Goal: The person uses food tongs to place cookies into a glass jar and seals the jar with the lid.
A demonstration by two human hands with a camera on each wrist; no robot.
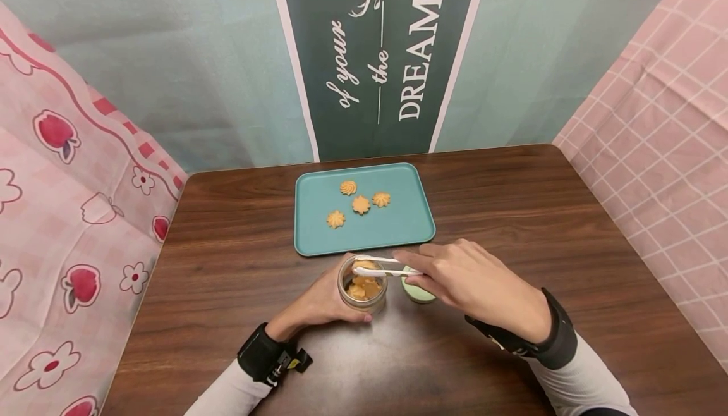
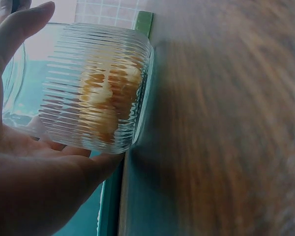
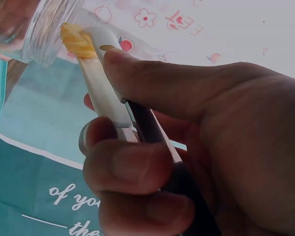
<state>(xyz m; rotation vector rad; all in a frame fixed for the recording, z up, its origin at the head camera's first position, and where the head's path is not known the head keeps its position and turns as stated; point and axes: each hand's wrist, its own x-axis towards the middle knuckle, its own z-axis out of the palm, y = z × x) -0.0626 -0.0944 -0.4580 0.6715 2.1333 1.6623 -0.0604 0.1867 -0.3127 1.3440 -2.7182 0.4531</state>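
Note:
A clear ribbed glass jar (image 2: 64, 78) stands on the table with several piped cookies (image 2: 110, 98) inside. My left hand (image 1: 318, 299) wraps its fingers and thumb around the jar's side. With my right hand (image 1: 478, 280) I grip a pair of tongs (image 1: 378, 272) with white tips and dark handles. The tips pinch a swirled golden cookie (image 3: 76, 42). In the right wrist view that cookie is right at the jar's mouth; from the head it overlaps the opening. Just right of the jar, partly under my right hand, lies a round light green lid (image 1: 419, 293).
Behind the jar lies a teal rectangular tray (image 1: 398, 220) bearing several flower-shaped cookies (image 1: 361, 205). The dark wooden table (image 1: 512, 214) meets a printed curtain (image 1: 227, 87) at its back edge, with pink cloths (image 1: 654, 150) hanging at both sides.

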